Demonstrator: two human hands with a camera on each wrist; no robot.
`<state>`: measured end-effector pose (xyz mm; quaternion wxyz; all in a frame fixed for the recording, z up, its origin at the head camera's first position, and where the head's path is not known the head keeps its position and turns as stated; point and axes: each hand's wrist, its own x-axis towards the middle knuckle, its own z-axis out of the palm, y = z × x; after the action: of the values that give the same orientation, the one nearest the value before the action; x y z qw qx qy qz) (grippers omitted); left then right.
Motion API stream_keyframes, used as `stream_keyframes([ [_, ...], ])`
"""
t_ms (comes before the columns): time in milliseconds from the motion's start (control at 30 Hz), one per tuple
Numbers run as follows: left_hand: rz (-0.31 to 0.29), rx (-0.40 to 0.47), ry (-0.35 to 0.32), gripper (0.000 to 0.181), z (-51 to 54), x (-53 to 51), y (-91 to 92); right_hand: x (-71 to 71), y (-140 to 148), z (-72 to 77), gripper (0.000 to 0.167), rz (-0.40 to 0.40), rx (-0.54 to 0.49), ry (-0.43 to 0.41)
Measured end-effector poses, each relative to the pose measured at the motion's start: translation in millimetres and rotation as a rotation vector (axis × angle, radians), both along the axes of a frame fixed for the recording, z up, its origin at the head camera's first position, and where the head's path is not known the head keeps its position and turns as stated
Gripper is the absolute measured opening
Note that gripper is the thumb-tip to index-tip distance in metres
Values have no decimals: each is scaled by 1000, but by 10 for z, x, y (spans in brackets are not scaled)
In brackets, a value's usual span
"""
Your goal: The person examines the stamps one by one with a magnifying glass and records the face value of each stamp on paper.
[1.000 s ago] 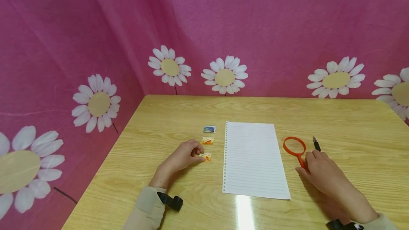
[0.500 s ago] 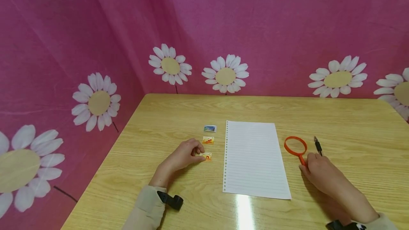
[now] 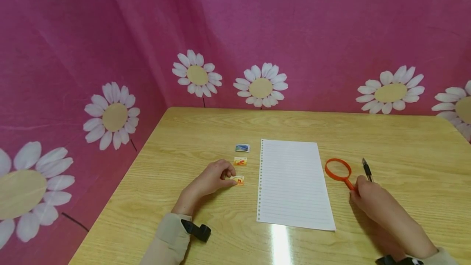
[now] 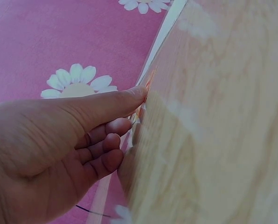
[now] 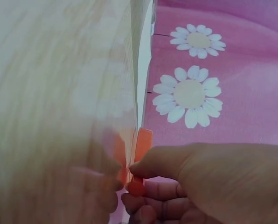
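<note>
My left hand [image 3: 211,179] is at the lowest of three small stamps, pinching the left end of the yellow-orange stamp [image 3: 240,181] between thumb and fingers on the tabletop. Part of that stamp is hidden by the fingers. Above it lie a second yellow stamp [image 3: 241,161] with a red picture and a blue-green stamp [image 3: 242,148]. My right hand [image 3: 375,199] grips the handle of a red magnifying glass [image 3: 348,183], whose round lens points up and left, close to the table. In the right wrist view the thumb presses the orange-red handle [image 5: 137,187].
A lined sheet of paper [image 3: 294,183] with punched holes lies between the hands. Just beyond the right hand is a black pen [image 3: 366,169], its tip pointing away. A pink flowered cloth [image 3: 316,32] hangs behind the wooden table [image 3: 206,130].
My right hand has shifted slightly rightward along the handle, and the magnifying glass has turned with its lens swinging a little left. The left hand and the stamps stay where they were.
</note>
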<state>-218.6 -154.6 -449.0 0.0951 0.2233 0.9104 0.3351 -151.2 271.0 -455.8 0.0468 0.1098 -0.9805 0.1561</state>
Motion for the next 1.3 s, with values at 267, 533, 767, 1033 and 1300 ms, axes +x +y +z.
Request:
stream_keyframes([
  [267, -8, -7, 8, 16, -10, 1, 1, 23, -36, 109, 14, -26, 4, -45],
  [533, 2, -4, -11, 17, 1, 1, 8, -1, 1, 94, 11, -77, -33, 8],
  [767, -22, 9, 20, 17, -3, 10, -9, -11, 25, 61, 11, -78, -52, 98],
  [1033, -3, 11, 16, 17, -9, 3, -9, -42, 37, 10, 17, -58, -87, 287],
  [1300, 2, 11, -3, 17, -13, 5, -13, -44, 47, 6, 21, -28, -85, 351],
])
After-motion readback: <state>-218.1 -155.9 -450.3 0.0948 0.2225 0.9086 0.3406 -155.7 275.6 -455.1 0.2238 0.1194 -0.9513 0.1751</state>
